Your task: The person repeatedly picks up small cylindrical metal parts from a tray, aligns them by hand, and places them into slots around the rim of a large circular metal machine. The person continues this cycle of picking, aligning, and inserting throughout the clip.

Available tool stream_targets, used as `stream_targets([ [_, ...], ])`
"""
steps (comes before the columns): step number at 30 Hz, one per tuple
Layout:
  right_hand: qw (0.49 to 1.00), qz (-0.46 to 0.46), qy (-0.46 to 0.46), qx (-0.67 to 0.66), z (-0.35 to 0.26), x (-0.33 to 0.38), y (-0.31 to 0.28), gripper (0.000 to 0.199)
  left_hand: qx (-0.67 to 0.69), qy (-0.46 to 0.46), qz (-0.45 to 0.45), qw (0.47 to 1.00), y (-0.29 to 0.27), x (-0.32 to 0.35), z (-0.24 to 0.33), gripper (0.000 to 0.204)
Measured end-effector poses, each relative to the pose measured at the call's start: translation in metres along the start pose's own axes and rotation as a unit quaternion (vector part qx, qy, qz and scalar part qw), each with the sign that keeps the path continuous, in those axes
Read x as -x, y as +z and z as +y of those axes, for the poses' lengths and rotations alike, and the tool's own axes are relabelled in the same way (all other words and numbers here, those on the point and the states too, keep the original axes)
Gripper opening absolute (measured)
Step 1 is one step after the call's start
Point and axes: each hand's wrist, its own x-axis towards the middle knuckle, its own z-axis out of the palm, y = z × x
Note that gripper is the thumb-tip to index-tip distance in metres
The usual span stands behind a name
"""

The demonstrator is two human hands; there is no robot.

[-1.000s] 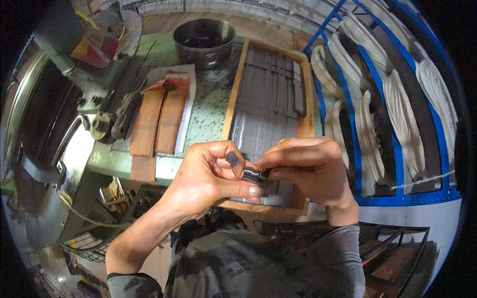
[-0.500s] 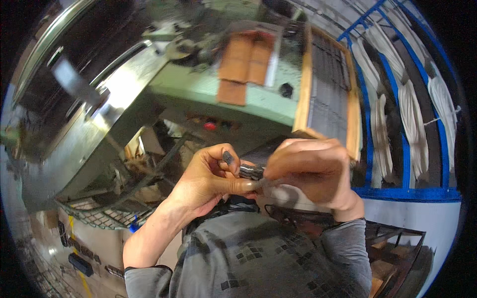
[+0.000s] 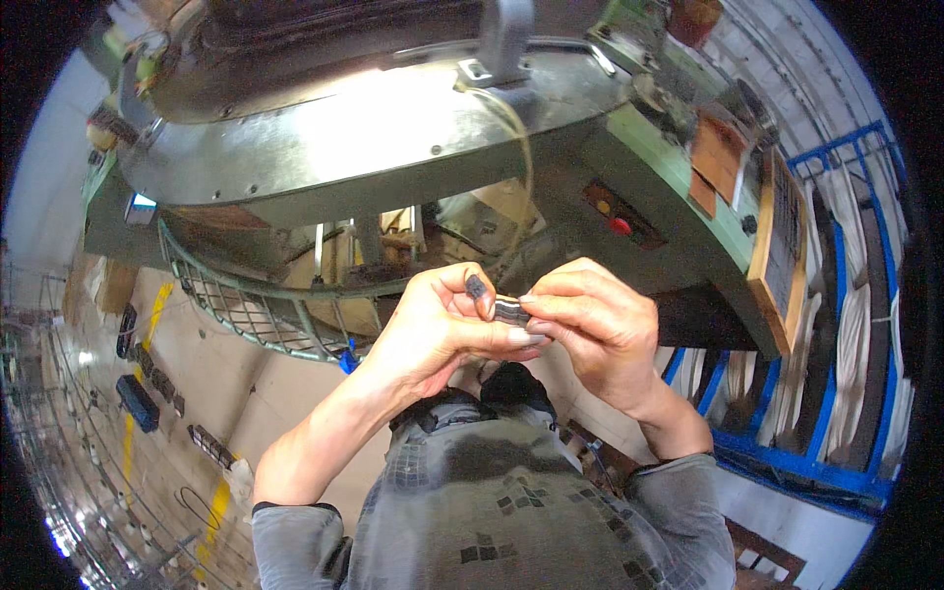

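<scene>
In front of my chest I hold a small bundle of thin dark strips with shiny edges (image 3: 510, 312); its exact kind is too small to make out. My left hand (image 3: 438, 320) grips it between thumb and curled fingers. A dark blunt bit (image 3: 476, 287) sticks up at the left forefinger; whether it belongs to the bundle, I cannot tell. At the bundle's right end, my right hand (image 3: 600, 320) pinches with thumb and forefinger. The fingertips of both hands nearly meet and hide part of the strips.
Ahead curves a large machine with a shiny metal rim (image 3: 344, 133). Below it sits a green wire guard (image 3: 265, 315). A red button (image 3: 619, 227) is on the machine's side. To the right stand a wood-framed panel (image 3: 777, 261) and a blue rack (image 3: 831, 413) with white bundles.
My view has swung left, bringing the machine's metal rim in front of me. The right hand, raised and blurred before, now holds its fingertips at the bundle. The left keeps its grip.
</scene>
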Motion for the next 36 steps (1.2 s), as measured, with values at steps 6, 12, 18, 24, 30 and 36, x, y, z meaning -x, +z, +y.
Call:
stream_targets([
  [6,0.995,-0.043,-0.084,0.012,0.002,-0.016,0.036,0.046,-0.018,0.049,0.053,0.997,-0.035,0.02,0.012,0.029],
  [12,0.992,-0.031,-0.113,-0.04,0.025,-0.032,0.057,0.048,-0.066,0.08,0.159,0.982,-0.034,0.023,0.015,0.027],
  [18,0.986,-0.023,-0.118,-0.118,0.028,-0.05,0.077,0.048,-0.115,0.072,0.163,0.977,-0.031,0.032,0.043,0.082],
  [24,0.988,-0.012,-0.113,-0.107,0.009,-0.076,0.104,0.055,-0.206,0.018,0.087,0.974,-0.062,0.038,0.085,0.096],
  [30,0.987,0.042,-0.15,-0.045,-0.018,-0.123,0.173,0.054,-0.209,-0.011,-0.009,0.978,-0.124,0.049,0.154,0.093],
  [36,0.992,0.061,-0.1,-0.036,-0.059,-0.168,0.226,0.055,-0.175,-0.059,-0.069,0.98,-0.17,0.085,0.232,0.102],
])
